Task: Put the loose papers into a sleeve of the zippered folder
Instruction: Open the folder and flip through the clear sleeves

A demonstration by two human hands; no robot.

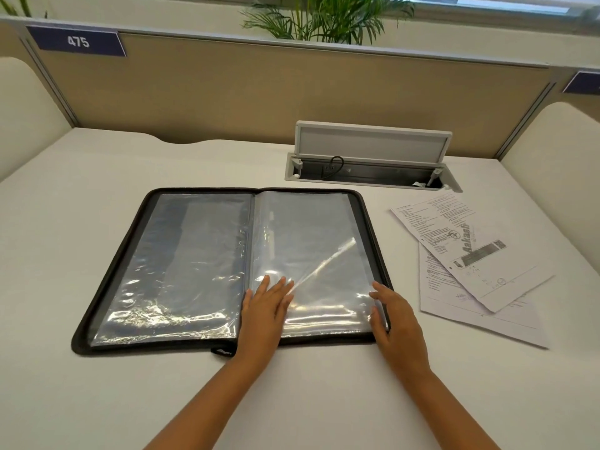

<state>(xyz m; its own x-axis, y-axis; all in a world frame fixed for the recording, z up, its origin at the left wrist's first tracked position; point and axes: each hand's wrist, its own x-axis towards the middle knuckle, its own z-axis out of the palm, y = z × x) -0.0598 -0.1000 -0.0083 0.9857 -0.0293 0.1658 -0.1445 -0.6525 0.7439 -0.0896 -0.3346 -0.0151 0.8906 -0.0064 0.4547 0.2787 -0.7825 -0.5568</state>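
Head-camera picture looks down on a pale desk [97,401] hemmed in by a tan partition [227,92] along its far edge. On the partition's upper left sits a blue label [78,42] reading 475, and behind the partition rise the fronds of a green plant [324,17].

Spread flat in the middle of the desk is the zippered folder [97,347], black at its border and lying open like a book. Both halves show clear plastic sleeves, shiny and a little wrinkled. The right-hand sleeve [308,238] has a bright crease running slantwise across it.

Beyond the folder, towards the far right, a grey cable hatch [373,147] is set in the desk with its lid standing up, and a dark cord shows inside it.

Right of the folder, apart from it, lie the loose papers [470,254]: printed sheets, overlapping and askew, flat on the desk and not in any sleeve.

At the folder's near edge are the person's two hands. The left hand [264,306] lies flat beside the spine on the lower part of the right-hand sleeve, fingers straight and a little spread, grasping nothing. The right hand [394,315] rests at the lower right corner of that same page, fingers loosely extended over the sleeve's outer edge; whether the thumb has caught the plastic I cannot tell.
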